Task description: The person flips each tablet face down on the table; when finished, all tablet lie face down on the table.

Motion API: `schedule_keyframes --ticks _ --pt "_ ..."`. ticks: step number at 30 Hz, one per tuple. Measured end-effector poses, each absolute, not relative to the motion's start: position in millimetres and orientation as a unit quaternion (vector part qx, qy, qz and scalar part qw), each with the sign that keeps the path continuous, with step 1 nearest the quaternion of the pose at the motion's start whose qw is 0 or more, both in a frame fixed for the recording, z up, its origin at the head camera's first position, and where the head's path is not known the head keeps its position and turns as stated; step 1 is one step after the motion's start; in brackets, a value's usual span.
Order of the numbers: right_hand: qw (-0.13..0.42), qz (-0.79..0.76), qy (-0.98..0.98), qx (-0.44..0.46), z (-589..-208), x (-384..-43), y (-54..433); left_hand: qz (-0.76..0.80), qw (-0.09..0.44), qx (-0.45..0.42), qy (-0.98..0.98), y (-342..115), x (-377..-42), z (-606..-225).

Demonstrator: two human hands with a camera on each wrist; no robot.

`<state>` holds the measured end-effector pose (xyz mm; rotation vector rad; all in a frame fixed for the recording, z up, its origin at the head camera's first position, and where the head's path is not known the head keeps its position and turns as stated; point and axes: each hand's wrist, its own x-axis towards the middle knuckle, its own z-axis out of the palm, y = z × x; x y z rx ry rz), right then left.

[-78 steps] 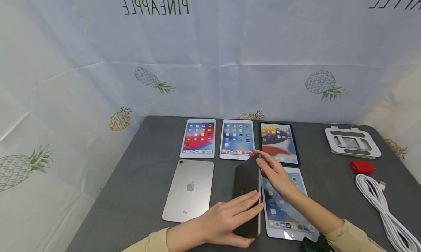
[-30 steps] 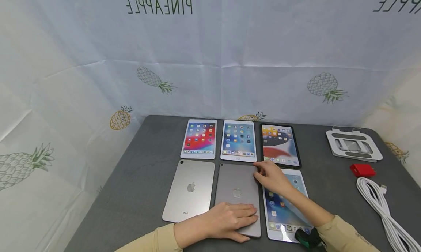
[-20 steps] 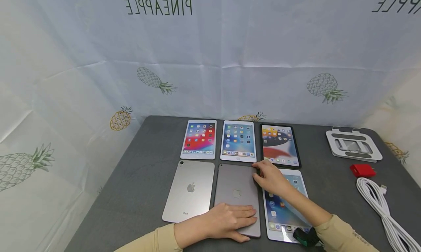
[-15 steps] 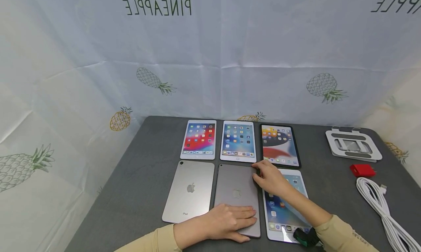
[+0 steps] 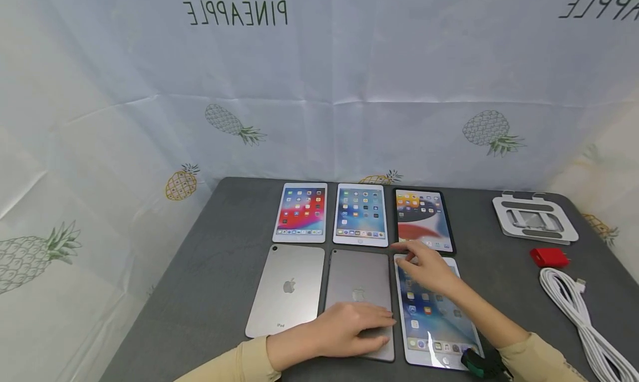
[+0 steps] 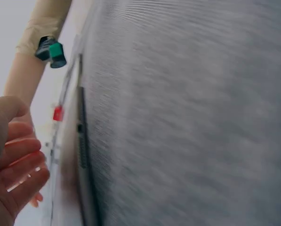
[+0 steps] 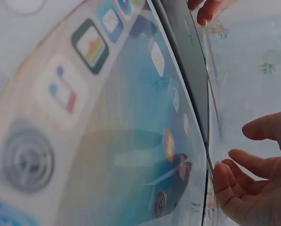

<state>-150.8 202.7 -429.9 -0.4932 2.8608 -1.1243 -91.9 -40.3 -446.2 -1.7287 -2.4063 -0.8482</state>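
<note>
In the head view a dark grey tablet (image 5: pixel 358 271) lies back up in the middle of the front row. My left hand (image 5: pixel 351 329) hovers over its lower part with relaxed fingers; the left wrist view shows the fingers (image 6: pixel 20 162) apart from the tablet's thin edge (image 6: pixel 86 155). My right hand (image 5: pixel 426 266), thumb and fingers parted and holding nothing, is over the upper left corner of a white tablet (image 5: pixel 439 326), screen up. Part of that screen is behind the hand. In the right wrist view the right hand (image 7: pixel 255 181) is beside the white tablet's edge.
A silver tablet (image 5: pixel 287 288) lies back up at left. Behind are two white tablets (image 5: pixel 300 213) (image 5: pixel 361 214) and a black-framed one (image 5: pixel 424 218), screens lit. A folded stand (image 5: pixel 535 218), red charger plug (image 5: pixel 549 257) and coiled white cable (image 5: pixel 574 310) lie right. A pineapple-print cloth (image 5: pixel 329 138) hangs behind.
The grey tablet, earlier tipped on edge between both hands, now lies flat, back up. The right hand has moved right off its corner; the left hand has lifted slightly from its back.
</note>
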Motion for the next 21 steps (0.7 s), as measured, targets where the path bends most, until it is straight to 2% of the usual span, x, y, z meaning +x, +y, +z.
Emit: schedule_keyframes --ticks 7,9,15,21 --pt "0.028 -0.373 0.919 -0.123 -422 -141 227 -0.370 -0.029 -0.496 -0.785 -26 -94 -440" --pt "0.031 -0.372 0.920 -0.116 -421 -137 235 -0.405 -0.064 -0.463 -0.786 -22 -94 -439" --pt "0.062 -0.357 0.928 -0.089 -415 -124 263 -0.569 -0.201 -0.286 -0.744 -12 -93 -434" --pt "0.109 -0.343 0.931 -0.064 -414 -111 287 -0.673 -0.288 -0.133 -0.668 -3 -91 -430"
